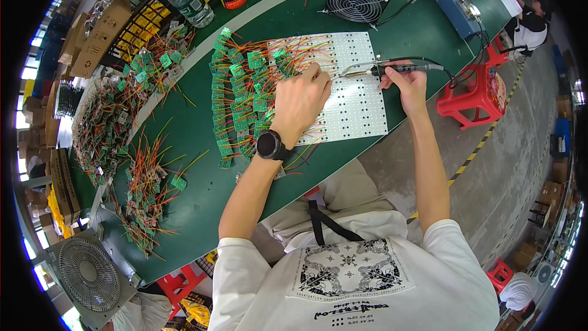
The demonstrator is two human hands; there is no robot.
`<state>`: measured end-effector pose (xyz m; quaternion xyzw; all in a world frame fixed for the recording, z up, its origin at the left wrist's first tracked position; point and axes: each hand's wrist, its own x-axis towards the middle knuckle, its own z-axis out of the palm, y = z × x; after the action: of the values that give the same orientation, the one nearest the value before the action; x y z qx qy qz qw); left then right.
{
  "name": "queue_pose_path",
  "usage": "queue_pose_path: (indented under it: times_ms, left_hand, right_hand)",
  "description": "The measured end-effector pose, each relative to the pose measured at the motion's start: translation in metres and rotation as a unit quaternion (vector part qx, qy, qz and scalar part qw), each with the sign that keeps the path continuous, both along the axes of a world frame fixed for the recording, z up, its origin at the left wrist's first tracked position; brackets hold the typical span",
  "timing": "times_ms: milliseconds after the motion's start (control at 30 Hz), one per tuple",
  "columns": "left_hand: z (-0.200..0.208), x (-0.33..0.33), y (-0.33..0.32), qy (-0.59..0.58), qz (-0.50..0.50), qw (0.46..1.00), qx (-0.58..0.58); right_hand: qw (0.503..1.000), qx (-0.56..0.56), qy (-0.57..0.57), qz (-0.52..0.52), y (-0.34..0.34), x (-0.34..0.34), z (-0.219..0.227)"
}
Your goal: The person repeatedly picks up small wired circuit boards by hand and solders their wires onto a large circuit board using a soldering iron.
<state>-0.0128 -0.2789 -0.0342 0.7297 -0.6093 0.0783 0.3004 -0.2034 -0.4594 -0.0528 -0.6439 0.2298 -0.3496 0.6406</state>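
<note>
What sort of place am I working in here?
Probably an electronics assembly workshop: the right hand holds what looks like a soldering iron, wired green circuit boards lie in rows and heaps on the bench, and striped tape marks the floor.

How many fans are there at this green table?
2: a black fan on the table's far side, beyond the white board, and a grey fan by its left end, picture's lower left. More may be hidden.
</note>
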Motion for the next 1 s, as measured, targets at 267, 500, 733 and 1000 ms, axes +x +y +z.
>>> queue_pose_path:
  times_ms: [267, 500, 733, 1000]
  left_hand:
    - [0.002, -0.001, -0.001, 0.007, -0.001, 1.000, 0.001]
    - [0.017, -0.003, 0.003, 0.030, 0.002, 1.000, 0.003]
    - [0.068, -0.042, 0.037, 0.038, -0.035, 0.995, 0.082]
    - [0.001, -0.129, 0.054, -0.015, -0.035, 0.998, 0.057]
  right_hand:
    - [0.999, 0.025, -0.030, -0.028, -0.001, -0.001, 0.002]
    - [0.997, 0.041, -0.037, -0.046, -0.005, 0.004, -0.002]
    - [0.996, 0.058, -0.034, -0.065, -0.001, 0.003, -0.006]
    - [0.996, 0.029, -0.036, -0.081, -0.008, -0.003, -0.009]
